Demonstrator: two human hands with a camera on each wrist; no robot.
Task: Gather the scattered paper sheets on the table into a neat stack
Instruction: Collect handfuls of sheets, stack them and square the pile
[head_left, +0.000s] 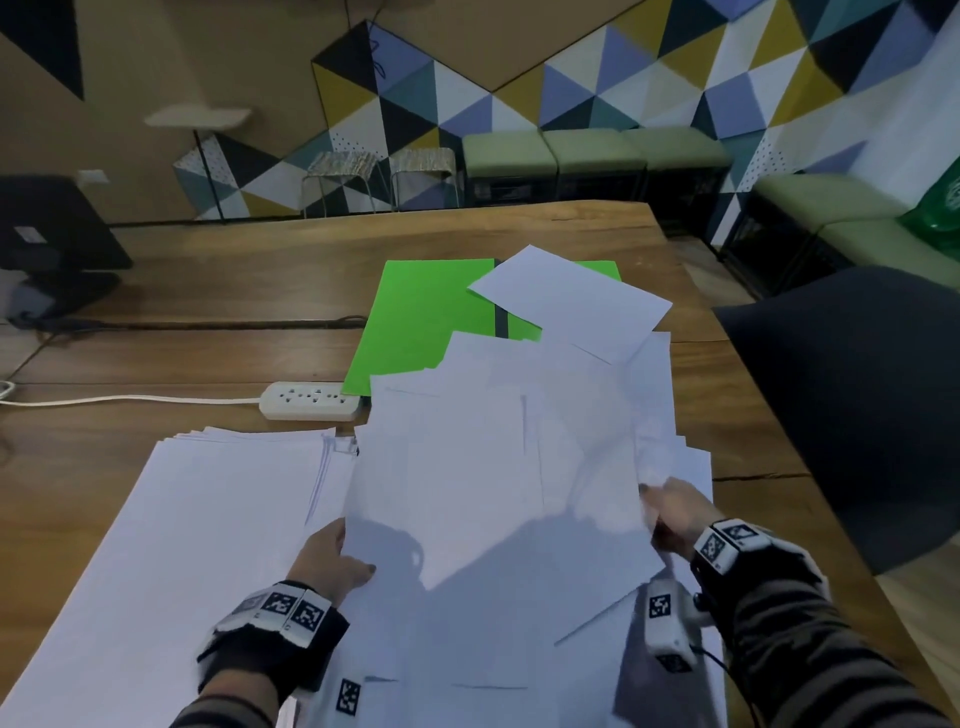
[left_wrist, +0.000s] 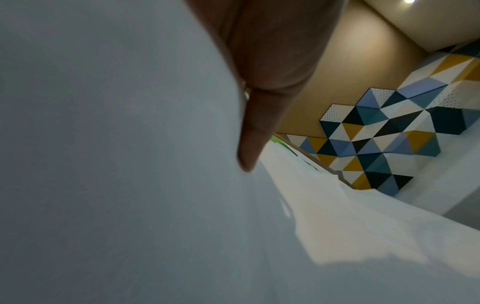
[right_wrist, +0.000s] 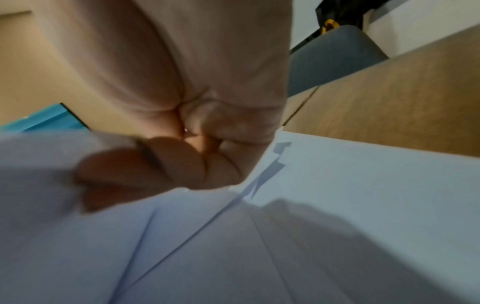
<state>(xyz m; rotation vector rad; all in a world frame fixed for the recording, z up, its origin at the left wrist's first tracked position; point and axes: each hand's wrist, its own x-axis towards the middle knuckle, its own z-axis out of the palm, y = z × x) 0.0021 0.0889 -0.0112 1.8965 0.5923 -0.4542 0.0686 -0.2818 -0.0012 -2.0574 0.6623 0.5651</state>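
on the wooden surface (head_left: 218, 270), loose paper sheets (head_left: 498, 467) lie spread in the middle, partly over a green folder (head_left: 415, 322). the left hand (head_left: 327, 558) holds the left edge of one lifted sheet, thumb on top. the right hand (head_left: 675, 512) pinches its right edge with curled fingers. a gathered stack (head_left: 208, 519) lies at left, near a power strip (head_left: 311, 401).

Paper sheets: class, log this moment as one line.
left hand: grips loose sheets | right hand: grips them | neat stack: left of them
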